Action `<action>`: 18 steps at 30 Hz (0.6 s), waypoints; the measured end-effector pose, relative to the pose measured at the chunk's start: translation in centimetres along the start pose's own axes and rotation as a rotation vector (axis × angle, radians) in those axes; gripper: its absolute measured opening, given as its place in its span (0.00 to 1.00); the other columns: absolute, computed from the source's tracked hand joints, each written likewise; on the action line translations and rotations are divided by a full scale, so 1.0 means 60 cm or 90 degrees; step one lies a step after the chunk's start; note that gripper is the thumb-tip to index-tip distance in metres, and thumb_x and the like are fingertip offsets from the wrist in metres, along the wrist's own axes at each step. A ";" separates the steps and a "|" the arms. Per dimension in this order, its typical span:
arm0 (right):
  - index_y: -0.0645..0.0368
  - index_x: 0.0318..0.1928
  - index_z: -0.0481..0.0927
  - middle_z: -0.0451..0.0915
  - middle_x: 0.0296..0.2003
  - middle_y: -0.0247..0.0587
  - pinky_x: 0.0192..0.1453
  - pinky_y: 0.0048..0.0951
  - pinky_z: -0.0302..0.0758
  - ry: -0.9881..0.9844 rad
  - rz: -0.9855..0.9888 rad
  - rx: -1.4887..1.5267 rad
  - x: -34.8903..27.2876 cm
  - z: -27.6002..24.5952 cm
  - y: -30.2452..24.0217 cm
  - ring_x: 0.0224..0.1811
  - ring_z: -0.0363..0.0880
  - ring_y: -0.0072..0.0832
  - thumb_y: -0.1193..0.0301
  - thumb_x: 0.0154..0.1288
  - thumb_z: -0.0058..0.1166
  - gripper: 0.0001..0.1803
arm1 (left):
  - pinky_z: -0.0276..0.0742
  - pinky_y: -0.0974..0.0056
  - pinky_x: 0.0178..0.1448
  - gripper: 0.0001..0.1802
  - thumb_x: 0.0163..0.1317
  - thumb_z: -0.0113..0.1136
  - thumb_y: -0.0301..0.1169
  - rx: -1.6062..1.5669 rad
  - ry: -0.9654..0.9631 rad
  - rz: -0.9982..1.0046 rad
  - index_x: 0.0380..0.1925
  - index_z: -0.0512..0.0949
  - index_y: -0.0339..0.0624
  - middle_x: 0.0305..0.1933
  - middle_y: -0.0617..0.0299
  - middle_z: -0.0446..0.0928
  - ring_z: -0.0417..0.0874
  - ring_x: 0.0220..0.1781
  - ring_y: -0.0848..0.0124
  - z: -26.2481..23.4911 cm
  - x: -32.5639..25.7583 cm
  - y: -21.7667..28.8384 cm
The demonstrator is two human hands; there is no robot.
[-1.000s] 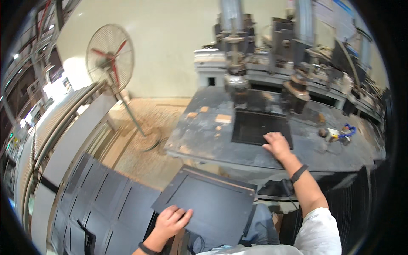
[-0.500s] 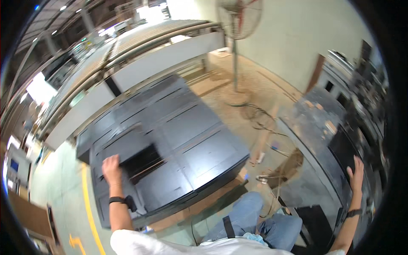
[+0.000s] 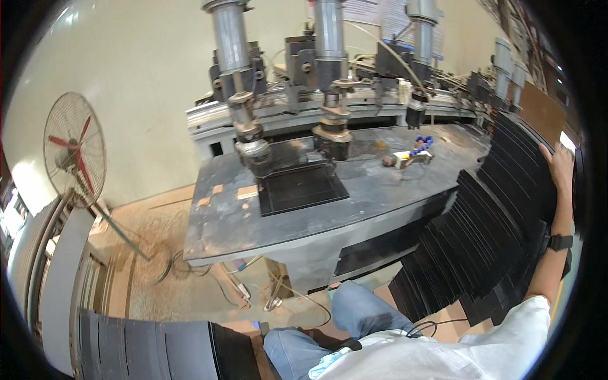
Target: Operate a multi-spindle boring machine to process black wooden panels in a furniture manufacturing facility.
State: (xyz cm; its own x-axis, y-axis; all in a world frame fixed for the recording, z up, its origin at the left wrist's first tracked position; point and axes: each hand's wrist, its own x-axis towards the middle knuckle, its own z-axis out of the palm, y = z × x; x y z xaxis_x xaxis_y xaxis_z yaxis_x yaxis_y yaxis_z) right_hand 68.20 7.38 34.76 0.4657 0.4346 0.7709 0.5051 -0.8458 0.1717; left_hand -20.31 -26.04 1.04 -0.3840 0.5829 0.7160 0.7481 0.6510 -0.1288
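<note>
At the far right, my right hand (image 3: 560,167), with a dark band on its wrist, reaches to the upper edge of a tall stack of thin black panels (image 3: 516,152). Its fingers look stretched out, thumb apart, against the stack's edge; whether they press on a panel is hard to make out. My left hand is out of the picture. One black panel (image 3: 304,191) lies flat on the machine's grey worktable (image 3: 373,190), beneath two upright metal spindles (image 3: 331,130).
More black panels (image 3: 443,266) lean in rows right of my knees. Dark grey panels (image 3: 142,348) lie stacked at the lower left. A pedestal fan (image 3: 75,145) stands on the left. Cables (image 3: 320,307) cross the dusty floor. A blue segmented hose (image 3: 421,145) sits on the worktable.
The view has swung right, from the panel stack beside the rollers to the machine. My left hand has left the picture. My right hand has gone from the worktable's panel to the right-hand stack.
</note>
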 end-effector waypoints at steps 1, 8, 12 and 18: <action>0.66 0.50 0.75 0.75 0.53 0.54 0.54 0.42 0.70 -0.272 0.085 0.065 0.004 -0.014 0.007 0.56 0.73 0.45 0.49 0.64 0.51 0.30 | 0.75 0.52 0.53 0.18 0.61 0.62 0.37 -0.045 0.034 0.064 0.46 0.79 0.36 0.42 0.47 0.80 0.79 0.47 0.48 0.027 0.054 0.052; 0.62 0.37 0.76 0.77 0.37 0.47 0.48 0.40 0.72 0.150 -0.191 0.119 -0.072 0.002 -0.002 0.45 0.75 0.45 0.79 0.52 0.57 0.10 | 0.68 0.51 0.62 0.26 0.44 0.71 0.31 -0.663 -0.044 0.465 0.47 0.79 0.43 0.47 0.55 0.77 0.73 0.58 0.55 0.060 0.317 0.749; 0.59 0.39 0.80 0.81 0.39 0.41 0.47 0.37 0.75 0.262 -0.406 0.395 -0.133 -0.077 -0.163 0.43 0.77 0.41 0.86 0.43 0.54 0.19 | 0.57 0.46 0.69 0.33 0.59 0.57 0.51 -0.628 -0.144 0.547 0.59 0.70 0.41 0.61 0.52 0.70 0.64 0.67 0.54 0.162 0.351 1.047; 0.52 0.41 0.81 0.83 0.37 0.33 0.45 0.34 0.77 0.132 -0.669 0.702 -0.203 -0.067 -0.431 0.39 0.76 0.36 0.84 0.41 0.55 0.23 | 0.43 0.42 0.74 0.48 0.59 0.42 0.68 -0.491 -0.251 0.380 0.66 0.62 0.39 0.70 0.54 0.61 0.55 0.73 0.55 0.197 0.308 1.158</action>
State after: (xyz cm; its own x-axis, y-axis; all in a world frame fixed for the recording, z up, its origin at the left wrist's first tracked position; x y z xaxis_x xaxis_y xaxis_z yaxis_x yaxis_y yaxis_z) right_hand 46.54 22.70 23.43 -0.4931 0.5414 0.6810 0.8437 0.4886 0.2225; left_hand 18.16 35.68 -2.79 0.1148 0.9142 0.3886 0.9626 -0.1989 0.1837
